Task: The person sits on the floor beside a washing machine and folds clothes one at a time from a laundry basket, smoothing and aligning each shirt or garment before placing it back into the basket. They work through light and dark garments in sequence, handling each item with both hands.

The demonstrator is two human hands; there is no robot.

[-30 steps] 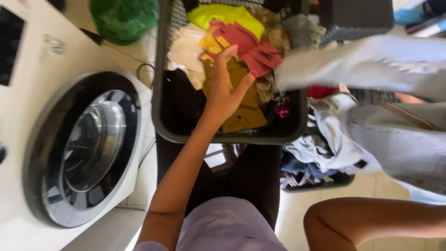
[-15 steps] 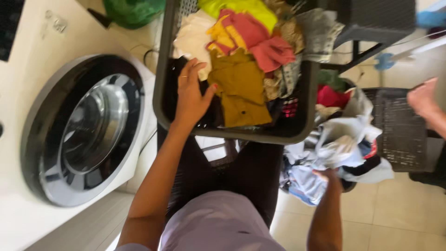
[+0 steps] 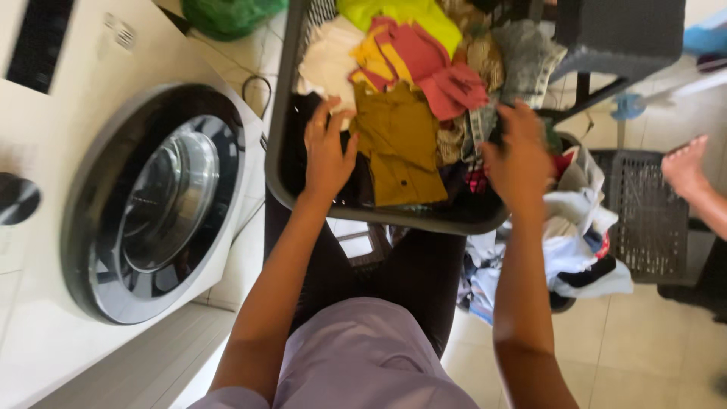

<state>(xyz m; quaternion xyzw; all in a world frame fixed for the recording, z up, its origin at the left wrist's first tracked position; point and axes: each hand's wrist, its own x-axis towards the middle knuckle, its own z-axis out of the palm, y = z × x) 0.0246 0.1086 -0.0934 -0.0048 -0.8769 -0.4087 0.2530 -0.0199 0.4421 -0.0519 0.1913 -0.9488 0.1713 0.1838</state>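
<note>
I am looking down at the white washing machine [image 3: 113, 212] filling the left of the frame, its round door closed. At upper centre the dark laundry basket [image 3: 282, 151] is sitting heaped with clothes, a mustard shirt [image 3: 397, 144] lying in its middle and a red garment [image 3: 443, 72] above that. A pile of clothes [image 3: 575, 242] is lying on the floor at right. My left hand [image 3: 327, 151] is resting on dark fabric inside the basket, fingers spread. My right hand [image 3: 522, 155], blurred, is hovering open-fingered over the basket's right edge.
</note>
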